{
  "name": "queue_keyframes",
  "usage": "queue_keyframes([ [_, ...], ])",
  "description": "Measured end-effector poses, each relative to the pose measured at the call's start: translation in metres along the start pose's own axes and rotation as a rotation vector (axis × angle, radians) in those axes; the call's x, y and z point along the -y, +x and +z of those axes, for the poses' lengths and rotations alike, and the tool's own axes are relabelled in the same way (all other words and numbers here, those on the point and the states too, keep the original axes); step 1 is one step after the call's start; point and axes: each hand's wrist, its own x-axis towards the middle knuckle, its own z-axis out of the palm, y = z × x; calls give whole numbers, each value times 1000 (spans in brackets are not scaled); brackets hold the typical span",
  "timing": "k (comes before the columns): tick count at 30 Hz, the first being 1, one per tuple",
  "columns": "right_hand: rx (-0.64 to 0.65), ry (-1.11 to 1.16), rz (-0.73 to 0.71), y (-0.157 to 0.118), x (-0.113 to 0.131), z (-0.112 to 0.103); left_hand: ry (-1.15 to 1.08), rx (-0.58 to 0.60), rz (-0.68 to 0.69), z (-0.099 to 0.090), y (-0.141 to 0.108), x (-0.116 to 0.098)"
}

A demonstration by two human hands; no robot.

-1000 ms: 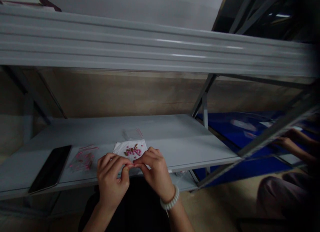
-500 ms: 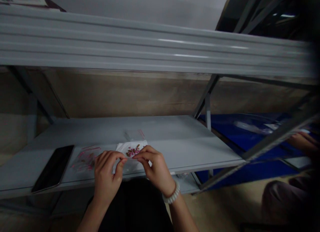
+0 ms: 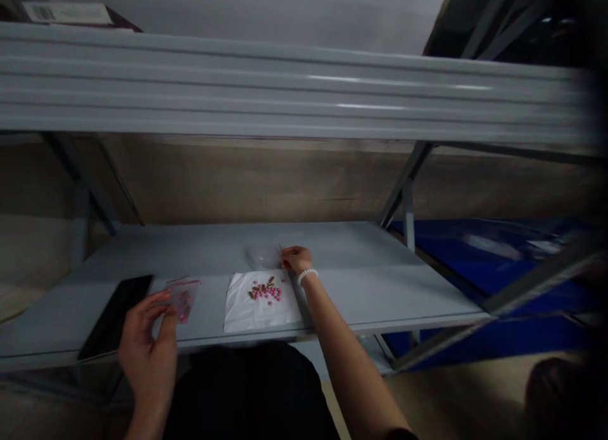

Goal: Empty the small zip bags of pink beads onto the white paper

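A white cloth or sheet (image 3: 237, 310) lies near the shelf's front edge, with a small heap of pink and gold-brown beads (image 3: 266, 291) on it. Behind it, my right hand (image 3: 297, 259), wearing a pale beaded bracelet, pinches the right edge of a clear zip bag (image 3: 262, 257). Over to the left, my left hand (image 3: 149, 342) is beside small zip bags (image 3: 184, 299) with pinkish contents. Its fingers are curved, with a gap between them and the thumb. Whether its fingertips touch the bags is hard to see.
A dark phone or tablet (image 3: 116, 316) lies at the left of the grey shelf (image 3: 370, 282). An upper metal beam (image 3: 285, 95) spans the view above. On the right, a slanted post (image 3: 451, 339) stands before a blue surface (image 3: 441, 250).
My hands have come apart from above the cloth. The left went left to the small bags, and the right went to the clear bag behind. The view shifted slightly.
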Motion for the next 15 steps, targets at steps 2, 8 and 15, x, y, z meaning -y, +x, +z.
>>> queue_keyframes([
  [2,8,-79,-17,3,-2,-2,18,19,-8,-3,-1,6],
  [8,-44,-311,-221,-16,24,-6,187,67,73,-16,6,16],
  [15,648,-686,-1067,-126,48,84,708,303,422,-23,29,40],
])
